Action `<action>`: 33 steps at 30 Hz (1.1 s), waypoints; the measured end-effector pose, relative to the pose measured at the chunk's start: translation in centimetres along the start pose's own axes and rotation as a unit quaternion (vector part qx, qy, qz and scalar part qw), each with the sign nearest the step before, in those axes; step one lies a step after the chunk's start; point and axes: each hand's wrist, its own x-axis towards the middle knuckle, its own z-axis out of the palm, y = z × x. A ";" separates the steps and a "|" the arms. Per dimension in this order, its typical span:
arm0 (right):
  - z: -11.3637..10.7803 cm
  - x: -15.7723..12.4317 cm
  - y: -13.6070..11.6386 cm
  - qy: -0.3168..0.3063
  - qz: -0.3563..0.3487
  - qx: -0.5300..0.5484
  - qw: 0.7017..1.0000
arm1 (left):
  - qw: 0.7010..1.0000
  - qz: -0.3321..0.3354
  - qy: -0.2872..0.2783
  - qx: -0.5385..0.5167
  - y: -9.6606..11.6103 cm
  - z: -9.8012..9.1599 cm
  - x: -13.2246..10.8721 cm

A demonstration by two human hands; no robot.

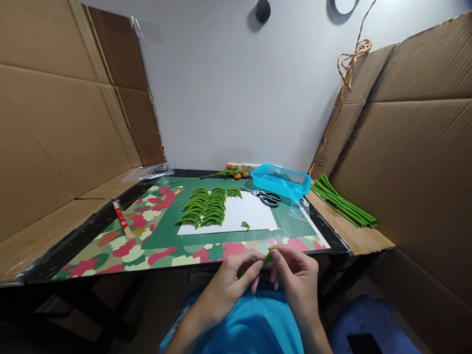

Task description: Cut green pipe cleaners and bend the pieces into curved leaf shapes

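While the left hand [235,279] holds a green strip [267,258], the right [297,274] pinches it.

Free passage over bare part of paper [250,209], between green rows [214,206] and scissors [268,197] — small green loop [245,225] lies near front edge. Blue basket [282,183] blocks back right; cardboard walls [416,147] bound both sides. Green mat [228,238] before paper — open strip.

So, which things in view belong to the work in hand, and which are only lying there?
Likely in use:
- held green strip
- curved green pieces
- white sheet
- green stems
- scissors, perhaps

Probably just lying about:
- red-wrapped sticks
- orange flowers
- clear plastic at left
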 end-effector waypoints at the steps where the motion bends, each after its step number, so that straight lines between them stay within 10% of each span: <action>1: 0.0 0.0 0.1 0.000 0.001 0.001 1.000 | 1.000 -0.002 0.005 0.004 0.0 -0.1 0.0; 33: -0.7 -0.3 0.6 -0.075 -0.008 -0.054 0.996 | 0.992 -0.047 0.034 -0.110 -0.6 0.2 -0.3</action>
